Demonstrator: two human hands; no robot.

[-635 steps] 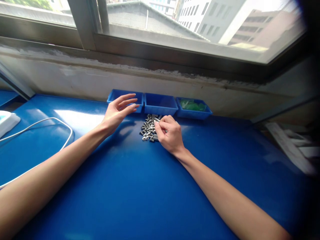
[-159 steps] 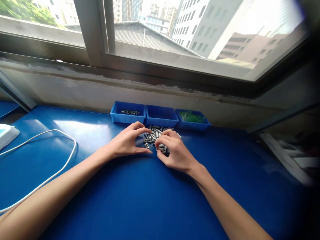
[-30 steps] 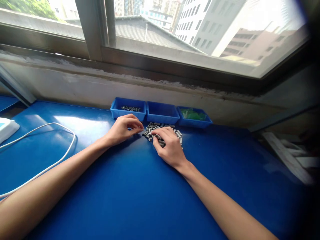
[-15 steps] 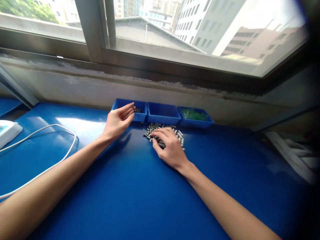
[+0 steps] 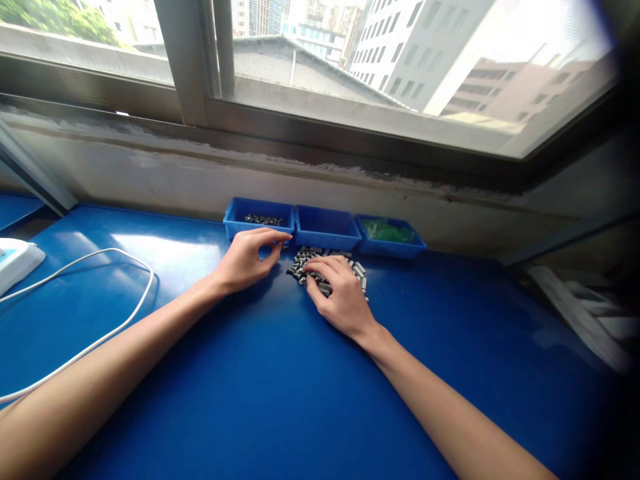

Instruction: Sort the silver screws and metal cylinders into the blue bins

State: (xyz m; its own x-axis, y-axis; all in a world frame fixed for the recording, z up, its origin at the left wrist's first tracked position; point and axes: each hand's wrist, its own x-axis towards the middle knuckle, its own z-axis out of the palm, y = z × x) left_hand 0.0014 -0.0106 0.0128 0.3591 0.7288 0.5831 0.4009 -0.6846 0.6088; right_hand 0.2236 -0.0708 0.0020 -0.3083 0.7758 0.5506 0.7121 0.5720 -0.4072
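Observation:
A pile of small metal cylindrical pieces [image 5: 360,270] lies on the blue table, some silver and some dark. My right hand [image 5: 341,293] rests over this pile with curved fingers; thumb and fingertips are apart, and pieces show between them. Left of the pile, my left hand [image 5: 253,257] hovers in front of the left blue bin [image 5: 235,229], thumb and forefinger spread with nothing visible between them. Close to its fingertips is a tiny metal piece [image 5: 285,247] on the table. Small metal parts [image 5: 264,219] that look like screws lie inside the left bin.
Beside the left bin stand a middle blue bin [image 5: 327,240] and a right blue bin [image 5: 395,251] holding green material [image 5: 387,231]. A white cable [image 5: 135,310] loops across the left side from a white device [image 5: 19,261]. Behind the bins runs a wall [image 5: 200,180] below a window.
My left hand has come down and right, from over the left bin to near the pile, uncovering the parts in that bin. My right hand has barely moved.

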